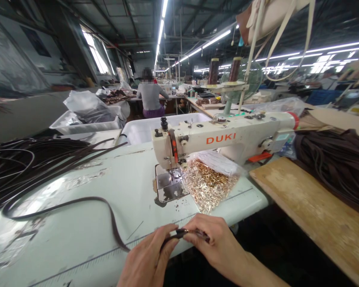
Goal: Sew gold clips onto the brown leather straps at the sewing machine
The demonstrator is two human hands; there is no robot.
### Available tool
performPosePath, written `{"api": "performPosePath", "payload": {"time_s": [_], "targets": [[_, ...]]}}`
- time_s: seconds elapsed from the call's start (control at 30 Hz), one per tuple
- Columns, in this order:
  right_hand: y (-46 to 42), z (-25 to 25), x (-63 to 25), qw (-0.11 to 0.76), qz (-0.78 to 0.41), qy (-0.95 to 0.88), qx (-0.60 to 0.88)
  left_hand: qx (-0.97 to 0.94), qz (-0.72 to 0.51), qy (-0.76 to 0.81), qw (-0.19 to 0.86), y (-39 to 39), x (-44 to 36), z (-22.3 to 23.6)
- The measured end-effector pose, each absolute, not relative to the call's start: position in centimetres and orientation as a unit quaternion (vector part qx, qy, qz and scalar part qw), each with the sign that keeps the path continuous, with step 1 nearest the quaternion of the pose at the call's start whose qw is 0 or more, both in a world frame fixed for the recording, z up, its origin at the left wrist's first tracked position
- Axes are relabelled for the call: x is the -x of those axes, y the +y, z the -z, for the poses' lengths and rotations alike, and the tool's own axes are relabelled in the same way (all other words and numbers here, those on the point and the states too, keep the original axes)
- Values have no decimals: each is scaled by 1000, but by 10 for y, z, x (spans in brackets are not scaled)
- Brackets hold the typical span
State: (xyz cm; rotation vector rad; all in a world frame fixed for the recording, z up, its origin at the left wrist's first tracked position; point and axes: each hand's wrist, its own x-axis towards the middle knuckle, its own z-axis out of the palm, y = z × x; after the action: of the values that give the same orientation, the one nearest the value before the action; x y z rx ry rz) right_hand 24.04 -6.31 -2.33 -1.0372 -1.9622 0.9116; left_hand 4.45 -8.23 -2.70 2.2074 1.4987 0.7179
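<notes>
Near the front edge of the pale green sewing table point(77, 235), my left hand point(151, 255) pinches a dark brown strap point(115, 227). The strap trails from behind that hand across the tabletop to the left and curves back. My right hand point(212, 239) is closed on the strap's end just right of the left fingers; a small shiny bit shows there, too small to name. Just beyond my hands lies a clear bag of gold metal clasps point(208, 183). It rests beside the needle plate point(170, 185) of a white sewing machine point(197, 139).
A heap of dark straps point(38, 163) lies on the left of the table. At right are a wooden board point(311, 211) and a bundle of brown strips point(335, 167). White bins point(134, 129) stand behind the table. A person point(151, 95) sits farther back, facing away.
</notes>
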Motion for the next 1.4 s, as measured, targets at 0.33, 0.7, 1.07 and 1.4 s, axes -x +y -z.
{"api": "performPosePath", "payload": {"time_s": [0.33, 0.7, 1.07, 1.4], "targets": [[-61, 30, -239, 399, -386, -727, 404, -745, -277, 543, 272, -79, -49, 25], [-13, 31, -228, 342, -434, -704, 446, -793, -146, 496, 322, 0, -36, -11], [95, 39, -231, 159, -86, -934, 310, -847, -14, 434, 307, 122, -29, 17], [101, 41, -227, 116, -11, -959, 260, -860, -108, 483, 123, 86, -19, 21]]}}
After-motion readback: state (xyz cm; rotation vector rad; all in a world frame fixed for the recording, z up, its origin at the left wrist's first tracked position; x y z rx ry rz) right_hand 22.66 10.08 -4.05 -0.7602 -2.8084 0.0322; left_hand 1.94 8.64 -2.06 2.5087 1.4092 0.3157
